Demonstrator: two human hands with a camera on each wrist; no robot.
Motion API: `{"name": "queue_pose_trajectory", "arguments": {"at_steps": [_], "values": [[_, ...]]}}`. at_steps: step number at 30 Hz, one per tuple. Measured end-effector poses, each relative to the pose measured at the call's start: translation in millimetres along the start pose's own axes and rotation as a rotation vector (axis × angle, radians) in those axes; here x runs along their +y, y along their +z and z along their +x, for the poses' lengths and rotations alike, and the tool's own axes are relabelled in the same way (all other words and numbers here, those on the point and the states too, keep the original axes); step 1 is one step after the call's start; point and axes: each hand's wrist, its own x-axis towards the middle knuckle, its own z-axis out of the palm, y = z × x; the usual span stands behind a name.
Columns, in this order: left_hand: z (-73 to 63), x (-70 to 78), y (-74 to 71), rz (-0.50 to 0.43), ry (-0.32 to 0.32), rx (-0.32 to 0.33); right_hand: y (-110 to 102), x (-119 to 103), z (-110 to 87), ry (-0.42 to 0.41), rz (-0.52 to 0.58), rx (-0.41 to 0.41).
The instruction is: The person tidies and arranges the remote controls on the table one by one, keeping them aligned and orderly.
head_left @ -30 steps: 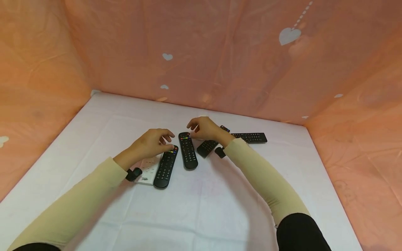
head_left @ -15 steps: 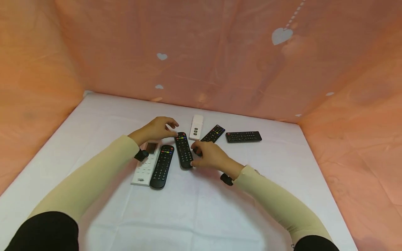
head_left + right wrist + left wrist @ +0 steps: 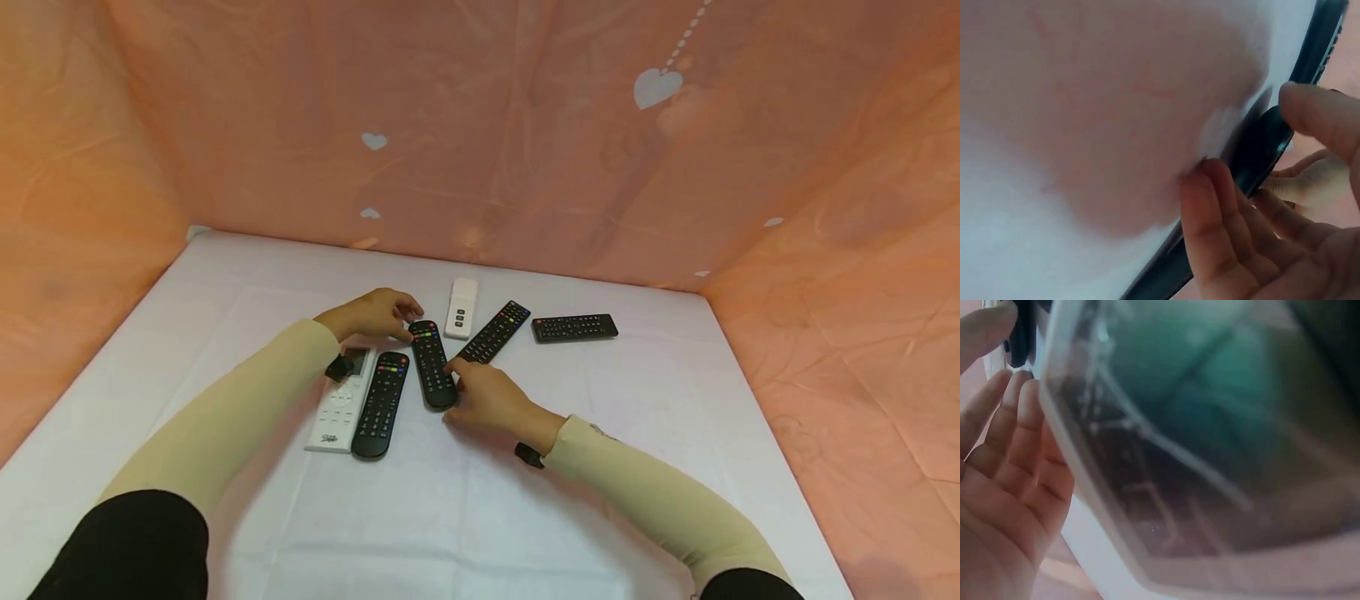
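Left hand [image 3: 372, 313] loose; right hand [image 3: 491, 400], grip unclear; black remote [image 3: 432, 367] between, on table [image 3: 375, 517].

- White cloth [image 3: 570, 525]: covers the flat surface; faint straight fold lines cross its near part.
- Back sheet [image 3: 450, 100]: pinkish orange and creased, rising behind the far edge of the cloth.
- Left sheet [image 3: 67, 208]: brighter orange, meeting the back sheet at a corner.
- Right sheet [image 3: 870, 333]: orange, wrinkled.
- Large heart [image 3: 657, 88]: pale, high on the back sheet; a dotted line [image 3: 686, 37] slants upward from it.
- Small hearts [image 3: 374, 141]: pale, two, one above the other, left of centre.
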Motion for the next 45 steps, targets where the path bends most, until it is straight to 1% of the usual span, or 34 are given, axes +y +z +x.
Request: {"name": "queue_pose_trajectory", "arguments": {"at_steps": [5, 9, 12, 14, 17, 21, 26, 29, 36, 40, 45], "values": [[1.8, 1.3, 1.7, -0.001, 0.001, -0.008, 2, -3, 2.7, -0.013, -0.037, 0.014], [2.0, 4.1, 2.8, -0.017, -0.001, -0.02, 3, -4, 4.0, -0.018, -0.02, 0.01], [1.7, 5.6, 4.0, -0.028, 0.01, -0.035, 3, -6, 2.2, -0.023, -0.005, 0.008], [0.7, 6.8, 5.0, -0.037, 0.015, -0.046, 3, -8, -0.4, -0.025, -0.022, 0.014], [-1.9, 7.5, 6.2, -0.036, 0.024, -0.066, 4, -11, -5.0, -0.042, -0.077, 0.03], [-5.8, 7.7, 8.0, -0.009, 0.028, -0.092, 7, -16, -10.1, -0.078, -0.152, 0.044], [-10.0, 10.0, 10.4, 0.017, 0.067, -0.119, 10, -22, -15.0, -0.106, -0.199, 0.051], [-12.1, 13.0, 11.4, 0.016, 0.086, -0.135, 11, -25, -17.8, -0.103, -0.209, 0.047], [-15.2, 17.0, 12.7, 0.031, 0.066, -0.159, 14, -36, -21.0, -0.098, -0.242, 0.047], [-17.1, 17.3, 13.4, 0.049, 0.083, -0.167, 16, -40, -22.5, -0.1, -0.268, 0.054], [-17.9, 16.8, 14.2, 0.061, 0.105, -0.176, 21, -43, -22.8, -0.109, -0.274, 0.052]]}}
